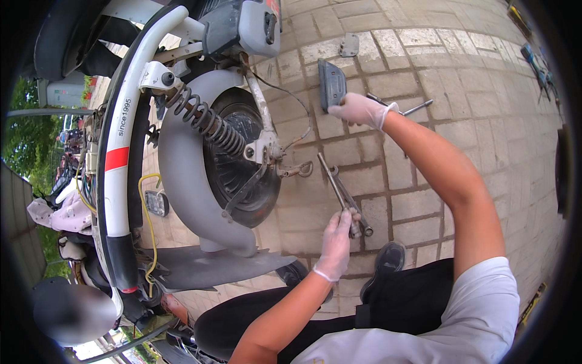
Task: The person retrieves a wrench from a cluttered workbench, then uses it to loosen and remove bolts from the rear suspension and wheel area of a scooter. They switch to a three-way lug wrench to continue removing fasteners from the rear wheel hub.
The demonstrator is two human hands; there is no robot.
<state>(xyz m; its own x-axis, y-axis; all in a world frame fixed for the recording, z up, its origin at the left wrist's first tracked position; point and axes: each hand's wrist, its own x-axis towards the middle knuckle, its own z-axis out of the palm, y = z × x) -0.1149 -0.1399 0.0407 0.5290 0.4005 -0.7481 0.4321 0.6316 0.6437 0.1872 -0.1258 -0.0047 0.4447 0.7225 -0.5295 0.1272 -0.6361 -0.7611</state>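
My left hand (337, 239), in a thin white glove, is closed round a slim metal rod-like wrench (331, 179) that points away from me. Close beside it, a wrench (348, 197) with an open-ended jaw runs down to a round end by my fingers; whether the hand also holds this one, I cannot tell. Reaching farther out, my gloved right hand (359, 111) grips the near end of a dark grey oblong plastic piece (332, 85). Its fingertips are partly hidden against that piece.
A scooter's rear wheel (239, 161), grey mudguard (185, 170) and coil spring (209, 124) stand at left. Beyond my right wrist lies a metal rod tool (417, 107). A small grey plate (349, 45) rests on the paving. Another person (73, 309) is at lower left.
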